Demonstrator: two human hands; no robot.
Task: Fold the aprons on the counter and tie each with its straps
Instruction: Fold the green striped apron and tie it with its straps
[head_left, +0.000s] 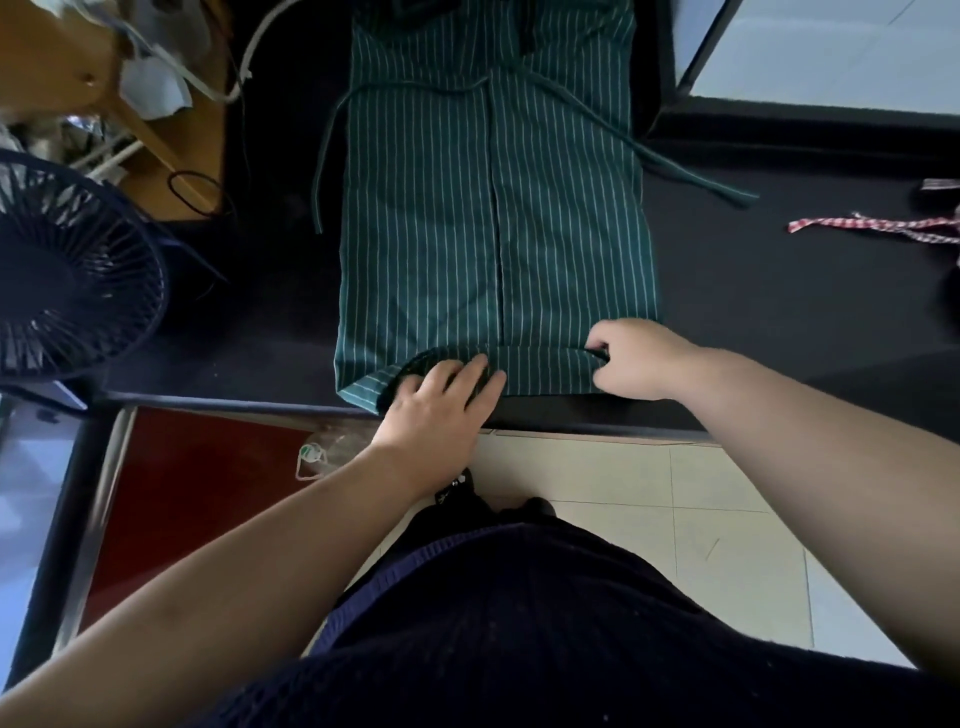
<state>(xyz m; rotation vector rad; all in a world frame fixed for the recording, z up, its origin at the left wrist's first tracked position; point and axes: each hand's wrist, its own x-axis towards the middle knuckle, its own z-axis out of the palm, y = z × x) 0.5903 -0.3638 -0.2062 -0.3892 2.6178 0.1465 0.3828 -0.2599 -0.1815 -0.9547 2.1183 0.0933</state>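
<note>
Pinching with curled fingers and thumb, the right hand (636, 361) grips the near right corner of the green striped apron (467, 234), where the hem is turned over into a narrow band. The left hand (441, 400) rests on the left part of that band, fingers nearly straight, pressing down and grasping nothing visible. The apron lies on the black counter (779, 301), its hem just inside the front edge, folded lengthwise so that 2 flaps meet along a centre line. Its 2 straps (696, 172) trail from the far part, 1 to each side.

The step in hand appears to be folding up from the hem. Both hands should advance together and keep the band equally wide. The left corner sits crooked and likely needs squaring first. The cloth is thin, limp and woven, with fine white stripes, and should crease readily. The straps are narrow flat tapes and should stay free for tying.
</note>
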